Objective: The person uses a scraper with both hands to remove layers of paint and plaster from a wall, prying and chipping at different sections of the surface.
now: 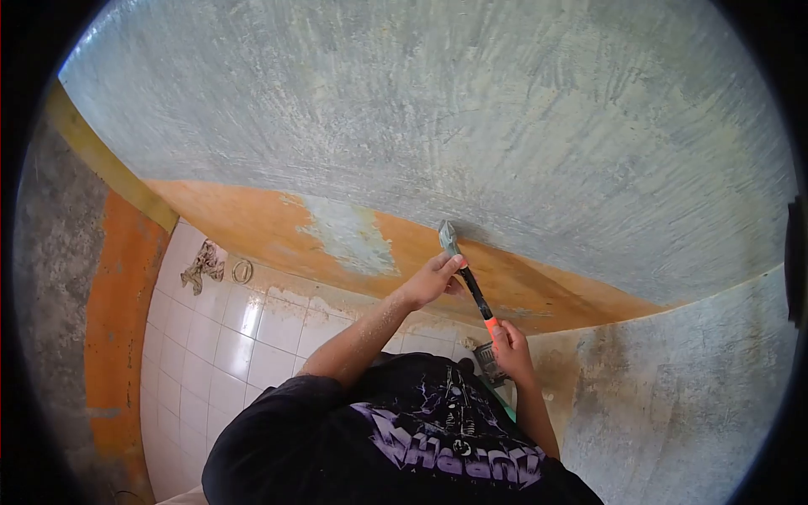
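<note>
The wall (471,109) looks like rough, matt plaster, grey-green and streaked with scrape marks, with a band of flat orange paint (252,219) worn through in patches. Below it, the white tiles (227,337) are glossy ceramic, catching light (though smeared with dust near the top). The scraper (465,273) has a dull metal blade caked in grey, a black shaft and a smooth orange plastic grip. The black T-shirt (396,438) is soft matt cloth with a purple print.
</note>
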